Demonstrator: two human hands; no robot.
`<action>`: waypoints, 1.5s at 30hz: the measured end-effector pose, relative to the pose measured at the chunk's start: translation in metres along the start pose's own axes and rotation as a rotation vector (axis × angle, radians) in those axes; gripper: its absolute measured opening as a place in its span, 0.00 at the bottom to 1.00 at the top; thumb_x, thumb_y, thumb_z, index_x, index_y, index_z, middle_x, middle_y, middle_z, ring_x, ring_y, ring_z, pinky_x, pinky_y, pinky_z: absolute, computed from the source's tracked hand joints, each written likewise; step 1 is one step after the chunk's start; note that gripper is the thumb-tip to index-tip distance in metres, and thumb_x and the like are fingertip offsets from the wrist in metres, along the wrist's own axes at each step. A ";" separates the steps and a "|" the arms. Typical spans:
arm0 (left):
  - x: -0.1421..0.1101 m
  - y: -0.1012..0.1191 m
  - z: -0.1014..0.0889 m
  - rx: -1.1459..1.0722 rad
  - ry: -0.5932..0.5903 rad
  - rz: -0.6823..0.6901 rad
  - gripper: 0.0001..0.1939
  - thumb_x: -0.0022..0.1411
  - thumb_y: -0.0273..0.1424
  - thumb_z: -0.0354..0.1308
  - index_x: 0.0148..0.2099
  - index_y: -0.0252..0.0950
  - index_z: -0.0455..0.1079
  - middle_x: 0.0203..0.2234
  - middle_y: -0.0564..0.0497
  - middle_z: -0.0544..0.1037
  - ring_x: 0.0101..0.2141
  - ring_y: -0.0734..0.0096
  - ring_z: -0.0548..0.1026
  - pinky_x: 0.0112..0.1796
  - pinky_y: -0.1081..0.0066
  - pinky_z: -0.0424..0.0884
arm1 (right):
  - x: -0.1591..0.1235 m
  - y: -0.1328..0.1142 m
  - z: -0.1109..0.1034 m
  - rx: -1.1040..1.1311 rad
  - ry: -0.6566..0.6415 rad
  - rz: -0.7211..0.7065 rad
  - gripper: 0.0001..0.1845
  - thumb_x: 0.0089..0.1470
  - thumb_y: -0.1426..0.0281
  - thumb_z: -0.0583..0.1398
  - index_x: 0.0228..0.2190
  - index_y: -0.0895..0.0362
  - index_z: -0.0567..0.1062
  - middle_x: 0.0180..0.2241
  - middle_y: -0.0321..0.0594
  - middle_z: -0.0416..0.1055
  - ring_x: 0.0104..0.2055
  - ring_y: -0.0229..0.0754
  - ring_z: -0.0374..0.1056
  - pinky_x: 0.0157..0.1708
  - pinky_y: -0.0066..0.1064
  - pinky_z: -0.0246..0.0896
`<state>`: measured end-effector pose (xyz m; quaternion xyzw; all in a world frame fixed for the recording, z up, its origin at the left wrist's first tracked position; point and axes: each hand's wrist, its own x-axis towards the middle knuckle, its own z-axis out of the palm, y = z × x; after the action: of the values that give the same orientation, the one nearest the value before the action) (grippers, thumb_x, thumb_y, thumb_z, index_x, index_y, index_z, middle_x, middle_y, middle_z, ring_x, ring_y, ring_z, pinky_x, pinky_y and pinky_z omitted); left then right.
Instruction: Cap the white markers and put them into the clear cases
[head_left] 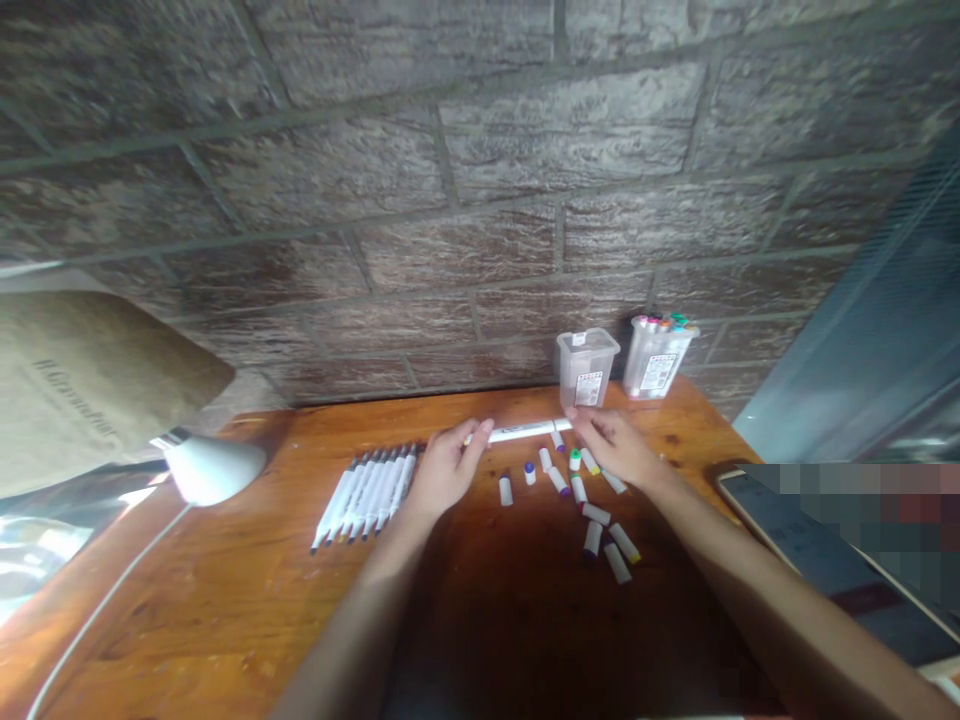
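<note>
The marker (519,432) lay level between the two hands, over the far half of the table (247,600), in front of the wall (495,180). The left hand (444,468) was pinched closed, thumb and fingers on the marker's left end. The right hand (616,445) was likewise nearly closed, thumb and fingertips on its right end. Loose caps (556,481) lay scattered between the hands and nearer, some just beside the right hand. Left of the left hand, other markers (369,495) lay side by side in a row. At the far right stood two see-through tubs (587,362), the right one holding markers with coloured ends. A tablet (825,575) lay at the near right.
</note>
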<state>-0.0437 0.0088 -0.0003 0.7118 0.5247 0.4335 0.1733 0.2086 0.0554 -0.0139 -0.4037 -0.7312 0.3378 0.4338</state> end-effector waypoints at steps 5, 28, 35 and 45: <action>-0.003 0.007 0.003 0.006 -0.035 0.026 0.25 0.69 0.40 0.48 0.20 0.37 0.52 0.16 0.57 0.54 0.20 0.75 0.55 0.27 0.70 0.52 | -0.004 -0.003 0.004 0.043 -0.004 0.075 0.33 0.62 0.46 0.47 0.14 0.54 0.56 0.14 0.31 0.52 0.18 0.34 0.51 0.21 0.30 0.48; 0.000 -0.016 0.013 -0.164 -0.056 0.007 0.12 0.62 0.39 0.62 0.44 0.38 0.71 0.30 0.53 0.74 0.29 0.73 0.69 0.32 0.74 0.64 | -0.013 -0.040 0.001 0.049 0.121 -0.289 0.11 0.59 0.64 0.62 0.42 0.56 0.74 0.22 0.30 0.62 0.23 0.34 0.59 0.24 0.26 0.55; 0.001 -0.014 0.009 -0.113 -0.034 0.012 0.15 0.61 0.41 0.63 0.45 0.37 0.75 0.32 0.52 0.76 0.30 0.72 0.71 0.33 0.74 0.65 | -0.013 -0.042 -0.001 0.004 0.150 -0.278 0.11 0.59 0.63 0.61 0.41 0.56 0.75 0.23 0.31 0.65 0.23 0.34 0.60 0.24 0.26 0.56; -0.004 0.006 -0.001 -0.065 -0.121 0.030 0.24 0.70 0.42 0.46 0.22 0.37 0.54 0.17 0.57 0.56 0.21 0.76 0.57 0.26 0.72 0.55 | -0.005 -0.025 -0.003 -0.047 -0.098 -0.023 0.29 0.63 0.53 0.49 0.15 0.53 0.53 0.15 0.29 0.46 0.18 0.33 0.47 0.22 0.29 0.44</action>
<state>-0.0413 0.0028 0.0026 0.7386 0.4882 0.4089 0.2212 0.2052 0.0397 0.0067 -0.3883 -0.7639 0.3351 0.3917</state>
